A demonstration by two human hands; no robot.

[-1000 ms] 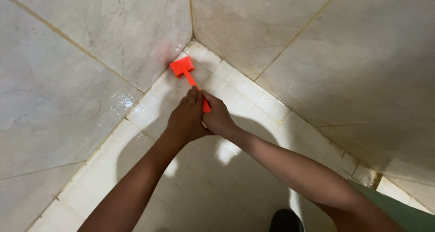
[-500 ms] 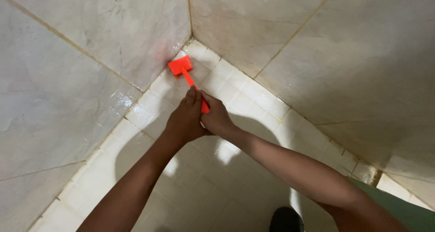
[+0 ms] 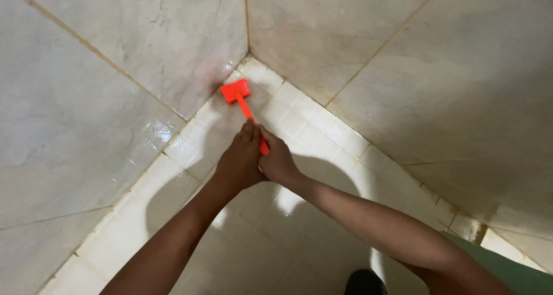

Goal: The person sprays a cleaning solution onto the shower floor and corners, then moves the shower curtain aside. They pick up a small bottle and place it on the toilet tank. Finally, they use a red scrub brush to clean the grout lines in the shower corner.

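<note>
A: The orange brush (image 3: 237, 92) sat head-down on the floor tiles (image 3: 299, 128), right in the corner, head just beside the left wall (image 3: 115, 59). The handle ran back toward the person.

B: Grip?

A: Both hands were wrapped on the handle's near end. The left hand (image 3: 241, 162) was clenched over the top, the right hand (image 3: 279, 163) closed around it from the side, the two touching. Only a short stretch of handle showed between the fingers and the head.

B: How would it handle?

A: It looked like light, stiff plastic with a thin handle, so probably little flex. The floor was glossy, likely wet, so the handle may have been slippery. The two-handed hold low on the handle looked sensible for pressing down.

B: Room to move?

A: It was tight ahead. The two walls met just past the head, the back wall (image 3: 357, 36) on the right. The stained grout line (image 3: 322, 108) along the wall foot was the hard edge. Open floor lay only behind, toward the person, whose green garment (image 3: 507, 266) and a dark shape (image 3: 368, 283), maybe a foot, showed at the lower edge.
</note>
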